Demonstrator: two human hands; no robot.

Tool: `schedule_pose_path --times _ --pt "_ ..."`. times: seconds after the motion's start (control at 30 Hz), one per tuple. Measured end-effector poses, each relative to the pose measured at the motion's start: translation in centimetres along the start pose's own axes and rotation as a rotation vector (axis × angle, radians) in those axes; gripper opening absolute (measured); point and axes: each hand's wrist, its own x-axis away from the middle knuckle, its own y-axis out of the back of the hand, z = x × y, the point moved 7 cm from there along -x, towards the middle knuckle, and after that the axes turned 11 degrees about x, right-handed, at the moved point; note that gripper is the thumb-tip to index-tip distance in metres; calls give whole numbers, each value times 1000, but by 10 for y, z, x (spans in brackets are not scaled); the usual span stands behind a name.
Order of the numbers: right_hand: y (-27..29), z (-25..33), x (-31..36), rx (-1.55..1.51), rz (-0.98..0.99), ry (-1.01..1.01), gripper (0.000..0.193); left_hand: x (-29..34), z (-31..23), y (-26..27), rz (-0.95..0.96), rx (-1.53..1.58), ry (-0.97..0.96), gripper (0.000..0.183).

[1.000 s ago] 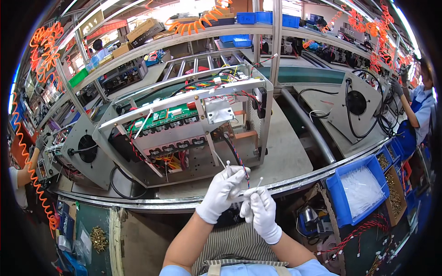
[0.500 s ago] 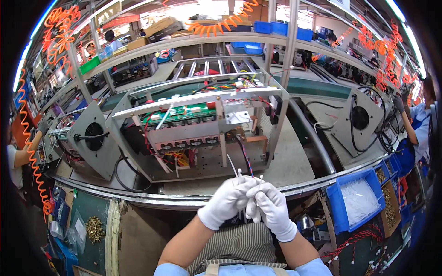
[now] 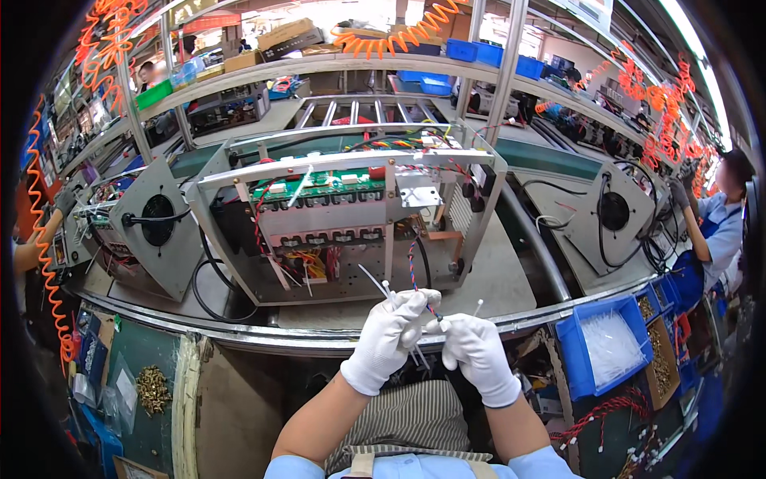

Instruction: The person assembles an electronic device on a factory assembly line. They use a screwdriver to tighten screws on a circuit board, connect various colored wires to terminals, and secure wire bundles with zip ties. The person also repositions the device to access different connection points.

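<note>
My left hand point(image 3: 388, 334), in a white glove, is closed around a twisted red and blue wire point(image 3: 412, 267) and some white cable ties point(image 3: 372, 279) that stick out past its fingers. The wire runs down from inside the open metal chassis point(image 3: 335, 172) and ends in a small white connector point(image 3: 444, 325). That end lies at the fingertips of my gloved right hand point(image 3: 479, 355), whose fingers are bent together. Out of the right hand's top pokes another white cable tie point(image 3: 479, 306). The chassis holds a green circuit board point(image 3: 327, 182) and bundles of wires.
Right of me is a blue bin point(image 3: 610, 347) of white cable ties, near brass-coloured parts point(image 3: 661, 363) and red wire harnesses point(image 3: 602, 415). A pile of brass screws point(image 3: 153, 389) lies at left. Fan panels point(image 3: 158, 227) flank the chassis. A co-worker point(image 3: 714, 219) works at right.
My hands have come apart, the right moving slightly rightward, so the wire end and connector now show between them. The view has shifted a little.
</note>
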Motion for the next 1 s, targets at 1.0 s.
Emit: schedule_pose_path --times 1.0 --pt "-15 -72 16 -47 120 -266 28 20 23 54 -93 -345 293 28"
